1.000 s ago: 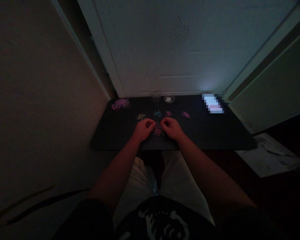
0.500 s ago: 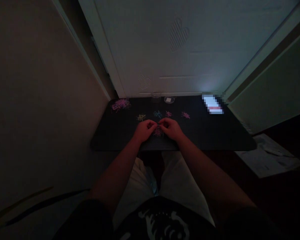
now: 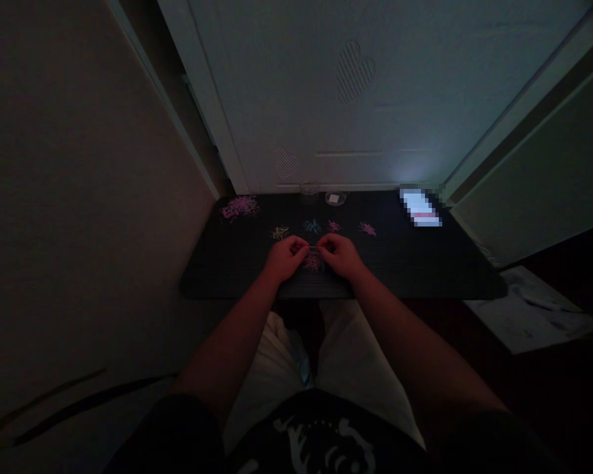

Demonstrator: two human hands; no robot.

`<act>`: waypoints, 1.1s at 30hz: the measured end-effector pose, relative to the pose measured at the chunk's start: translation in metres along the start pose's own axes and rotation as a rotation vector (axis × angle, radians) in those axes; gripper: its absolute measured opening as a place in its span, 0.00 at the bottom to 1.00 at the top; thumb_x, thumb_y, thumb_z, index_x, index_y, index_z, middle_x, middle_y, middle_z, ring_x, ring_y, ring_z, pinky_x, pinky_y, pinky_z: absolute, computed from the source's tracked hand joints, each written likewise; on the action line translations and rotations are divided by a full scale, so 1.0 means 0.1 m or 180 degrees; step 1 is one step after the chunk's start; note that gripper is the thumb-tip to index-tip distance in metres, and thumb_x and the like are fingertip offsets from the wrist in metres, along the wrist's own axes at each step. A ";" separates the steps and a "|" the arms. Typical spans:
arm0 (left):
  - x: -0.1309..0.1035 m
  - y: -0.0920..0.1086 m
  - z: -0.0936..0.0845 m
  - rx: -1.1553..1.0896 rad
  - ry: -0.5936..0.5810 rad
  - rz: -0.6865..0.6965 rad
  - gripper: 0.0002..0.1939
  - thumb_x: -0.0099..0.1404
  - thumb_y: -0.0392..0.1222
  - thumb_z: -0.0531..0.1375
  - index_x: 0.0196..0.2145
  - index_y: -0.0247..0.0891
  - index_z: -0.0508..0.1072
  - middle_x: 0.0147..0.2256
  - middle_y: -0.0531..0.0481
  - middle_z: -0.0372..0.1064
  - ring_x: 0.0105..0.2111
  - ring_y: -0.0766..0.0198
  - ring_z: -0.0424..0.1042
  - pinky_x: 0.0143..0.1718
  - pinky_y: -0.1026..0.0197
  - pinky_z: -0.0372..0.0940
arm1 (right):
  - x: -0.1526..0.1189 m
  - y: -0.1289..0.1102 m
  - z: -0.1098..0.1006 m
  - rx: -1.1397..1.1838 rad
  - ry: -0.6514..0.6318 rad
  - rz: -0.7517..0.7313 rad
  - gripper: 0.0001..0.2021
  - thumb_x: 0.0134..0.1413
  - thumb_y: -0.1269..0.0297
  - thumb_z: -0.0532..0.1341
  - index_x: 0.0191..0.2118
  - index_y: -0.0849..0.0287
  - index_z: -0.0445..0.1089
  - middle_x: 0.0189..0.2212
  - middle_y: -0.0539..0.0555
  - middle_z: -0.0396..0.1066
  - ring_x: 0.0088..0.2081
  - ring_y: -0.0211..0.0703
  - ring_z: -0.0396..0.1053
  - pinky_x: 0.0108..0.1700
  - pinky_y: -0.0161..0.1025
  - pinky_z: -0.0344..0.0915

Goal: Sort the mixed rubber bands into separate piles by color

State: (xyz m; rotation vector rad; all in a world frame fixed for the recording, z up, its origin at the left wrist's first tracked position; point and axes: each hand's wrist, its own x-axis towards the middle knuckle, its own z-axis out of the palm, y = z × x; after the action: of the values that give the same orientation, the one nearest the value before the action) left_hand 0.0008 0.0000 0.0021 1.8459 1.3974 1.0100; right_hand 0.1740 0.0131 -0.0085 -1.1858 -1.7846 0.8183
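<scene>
Lit screen [image 3: 420,207] near heart-marked panel [image 3: 360,122]

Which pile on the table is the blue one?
The small blue pile, between the pale yellow pile and a small pink pile. It alone looks blue; the rest look yellowish or pink to purple.

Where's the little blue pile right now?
In the head view, the blue pile lies on the black table, between the yellowish pile on its left and a small pink pile close on its right.
</scene>
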 end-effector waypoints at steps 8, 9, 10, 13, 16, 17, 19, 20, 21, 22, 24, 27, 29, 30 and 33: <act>0.00 0.01 0.00 0.0074 -0.0027 -0.0033 0.10 0.58 0.43 0.57 0.34 0.35 0.72 0.29 0.50 0.72 0.28 0.67 0.69 0.31 0.64 0.65 | 0.00 -0.01 0.00 0.0056 0.0050 -0.0049 0.04 0.46 0.66 0.57 0.28 0.60 0.66 0.23 0.50 0.67 0.25 0.36 0.62 0.28 0.34 0.59; 0.00 0.01 0.00 0.0075 -0.0031 -0.0032 0.10 0.58 0.43 0.57 0.33 0.35 0.72 0.29 0.50 0.72 0.28 0.67 0.69 0.31 0.65 0.65 | 0.00 0.00 0.00 0.0070 0.0057 -0.0062 0.04 0.46 0.66 0.57 0.28 0.60 0.66 0.23 0.50 0.67 0.25 0.36 0.62 0.28 0.34 0.59; 0.00 0.00 0.00 0.0083 -0.0034 -0.0023 0.10 0.58 0.43 0.57 0.33 0.35 0.72 0.29 0.50 0.72 0.28 0.67 0.69 0.31 0.65 0.65 | 0.00 0.00 0.00 0.0087 0.0064 -0.0078 0.03 0.46 0.67 0.56 0.28 0.60 0.66 0.23 0.49 0.66 0.25 0.36 0.62 0.28 0.34 0.59; 0.00 0.00 0.01 0.0118 -0.0039 0.0032 0.10 0.58 0.44 0.57 0.33 0.35 0.72 0.29 0.50 0.72 0.28 0.67 0.69 0.31 0.65 0.64 | 0.00 0.01 0.01 0.0150 0.0034 -0.0128 0.02 0.45 0.68 0.57 0.28 0.60 0.66 0.23 0.49 0.65 0.24 0.35 0.62 0.28 0.33 0.58; 0.00 -0.01 0.01 0.0103 -0.0075 0.0062 0.10 0.59 0.43 0.57 0.33 0.35 0.73 0.29 0.50 0.72 0.27 0.68 0.69 0.30 0.65 0.64 | 0.00 0.00 0.01 0.0191 -0.0160 -0.0135 0.04 0.44 0.67 0.58 0.29 0.60 0.66 0.23 0.48 0.65 0.24 0.34 0.61 0.27 0.32 0.58; 0.00 -0.02 0.02 0.0109 -0.0097 0.0068 0.10 0.59 0.43 0.57 0.34 0.35 0.73 0.29 0.50 0.72 0.27 0.68 0.69 0.30 0.65 0.64 | 0.00 -0.01 0.01 0.0166 -0.0230 -0.0149 0.04 0.45 0.67 0.58 0.29 0.60 0.66 0.22 0.48 0.65 0.24 0.34 0.61 0.26 0.32 0.57; 0.00 -0.02 0.02 0.0175 -0.0148 0.0093 0.10 0.59 0.44 0.57 0.34 0.35 0.73 0.29 0.51 0.72 0.27 0.68 0.69 0.30 0.65 0.64 | -0.01 -0.03 0.01 0.0072 -0.0294 -0.0201 0.03 0.45 0.67 0.58 0.29 0.60 0.67 0.22 0.48 0.64 0.24 0.34 0.60 0.26 0.32 0.57; 0.00 -0.02 0.02 0.0219 -0.0168 0.0110 0.10 0.59 0.44 0.57 0.34 0.36 0.73 0.29 0.51 0.73 0.27 0.68 0.69 0.30 0.65 0.64 | -0.01 -0.04 0.01 0.0017 -0.0289 -0.0223 0.03 0.45 0.67 0.58 0.28 0.60 0.67 0.22 0.48 0.64 0.24 0.34 0.60 0.26 0.32 0.56; 0.00 -0.02 0.02 0.0254 -0.0186 0.0123 0.10 0.59 0.44 0.57 0.34 0.36 0.73 0.29 0.51 0.73 0.27 0.67 0.69 0.30 0.65 0.64 | -0.01 -0.04 0.00 -0.0028 -0.0267 -0.0229 0.03 0.45 0.68 0.57 0.27 0.60 0.67 0.22 0.48 0.64 0.24 0.33 0.60 0.26 0.32 0.56; 0.00 -0.02 0.02 0.0272 -0.0201 0.0129 0.10 0.59 0.45 0.57 0.34 0.36 0.73 0.29 0.51 0.73 0.27 0.67 0.70 0.30 0.65 0.64 | -0.01 -0.05 0.00 -0.0054 -0.0246 -0.0223 0.03 0.45 0.68 0.57 0.27 0.60 0.67 0.22 0.48 0.64 0.24 0.33 0.60 0.26 0.32 0.56; 0.00 -0.01 0.02 0.0254 -0.0226 0.0123 0.11 0.59 0.45 0.57 0.34 0.36 0.73 0.29 0.50 0.73 0.27 0.67 0.70 0.30 0.65 0.64 | -0.01 -0.05 0.00 -0.0077 -0.0224 -0.0182 0.03 0.45 0.68 0.58 0.27 0.60 0.67 0.22 0.48 0.64 0.23 0.33 0.60 0.26 0.31 0.56; 0.00 0.00 0.01 0.0180 -0.0268 0.0092 0.11 0.60 0.45 0.56 0.35 0.35 0.73 0.29 0.50 0.73 0.27 0.68 0.69 0.30 0.65 0.64 | -0.01 -0.06 0.01 -0.0097 -0.0208 -0.0134 0.03 0.45 0.67 0.58 0.28 0.61 0.68 0.21 0.47 0.64 0.23 0.33 0.59 0.25 0.31 0.55; -0.01 0.01 0.01 0.0137 -0.0298 0.0079 0.11 0.60 0.45 0.56 0.35 0.35 0.73 0.29 0.50 0.73 0.27 0.68 0.69 0.30 0.65 0.64 | -0.01 -0.06 0.01 -0.0111 -0.0195 -0.0127 0.03 0.45 0.68 0.58 0.28 0.61 0.68 0.21 0.48 0.64 0.23 0.33 0.59 0.25 0.31 0.55; -0.01 0.01 0.01 0.0117 -0.0306 0.0080 0.11 0.60 0.45 0.56 0.35 0.35 0.73 0.29 0.50 0.73 0.27 0.68 0.69 0.30 0.65 0.64 | -0.01 -0.06 0.01 -0.0112 -0.0193 -0.0124 0.03 0.45 0.68 0.58 0.28 0.61 0.68 0.21 0.48 0.64 0.23 0.33 0.59 0.25 0.31 0.55; -0.01 0.01 0.01 0.0093 -0.0295 0.0106 0.11 0.60 0.45 0.56 0.35 0.35 0.73 0.29 0.50 0.73 0.27 0.68 0.69 0.30 0.65 0.64 | -0.01 -0.06 0.01 -0.0106 -0.0183 -0.0131 0.03 0.45 0.68 0.58 0.27 0.61 0.67 0.21 0.47 0.64 0.23 0.33 0.59 0.25 0.31 0.55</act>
State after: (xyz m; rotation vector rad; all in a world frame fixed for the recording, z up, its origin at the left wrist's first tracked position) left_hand 0.0020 -0.0009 0.0021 1.9180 1.3373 0.9128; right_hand 0.1708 0.0098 -0.0040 -1.1536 -1.8699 0.8091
